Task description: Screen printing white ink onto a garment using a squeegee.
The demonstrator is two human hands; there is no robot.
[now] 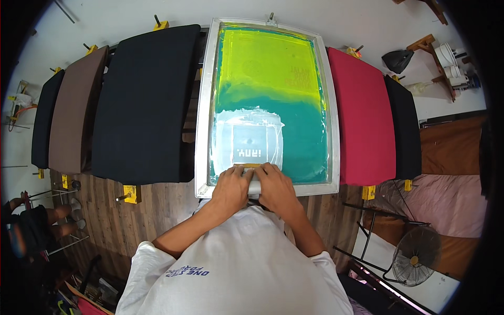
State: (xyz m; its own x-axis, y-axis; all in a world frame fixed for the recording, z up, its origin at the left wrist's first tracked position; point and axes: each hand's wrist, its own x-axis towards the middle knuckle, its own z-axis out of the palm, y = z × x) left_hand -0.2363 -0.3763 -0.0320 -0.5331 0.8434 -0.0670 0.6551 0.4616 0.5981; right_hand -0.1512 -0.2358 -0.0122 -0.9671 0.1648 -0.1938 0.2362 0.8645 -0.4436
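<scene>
A screen-printing screen [203, 121] in a pale metal frame lies before me, its mesh yellow-green at the far part and teal nearer. White ink [273, 123] is smeared around a light rectangular area with lettering at the near end. There, my left hand [232, 188] and my right hand [276, 190] sit side by side, fingers closed around a squeegee [248, 166]. Only a narrow tan strip of the squeegee shows between and ahead of the fingers; its lower edge is hidden.
Left of the screen stand boards covered in black [147, 105] and brown fabric [79, 110]; red [363, 118] and black ones [404, 128] are to the right. Yellow clamps [132, 194] stick out at the board ends. A fan [417, 257] stands at lower right. At far left, a person's legs [60, 220] show.
</scene>
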